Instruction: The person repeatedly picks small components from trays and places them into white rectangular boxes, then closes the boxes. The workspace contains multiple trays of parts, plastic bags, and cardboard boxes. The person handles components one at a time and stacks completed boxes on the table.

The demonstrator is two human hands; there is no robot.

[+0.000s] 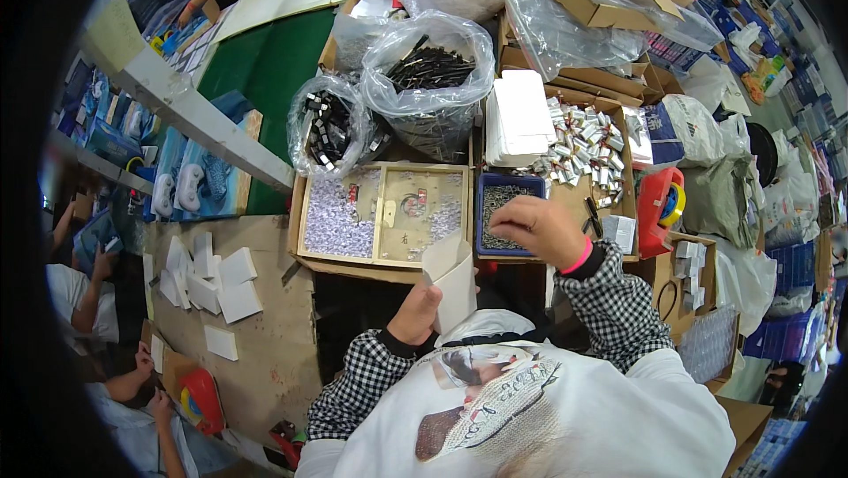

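Observation:
A small white cardboard box (453,282), its flap standing up, is held in my left hand (413,314) close to my chest. My right hand (543,229) hovers over a small blue bin (480,229) filled with grey metal pieces like screws. The fingers of that hand are pinched together, and whatever may be between them is too small to make out. To the left of the bin lies a two-part wooden tray (382,213) with many small pale packets (336,222) and a few red-and-black pieces.
Plastic bags of black parts (428,67) stand behind the tray. Flat white boxes (521,116) and loose white-and-silver pieces (587,138) fill a carton. A red tape dispenser (654,213) is at right. Closed white boxes (237,301) lie at left, near other people's hands.

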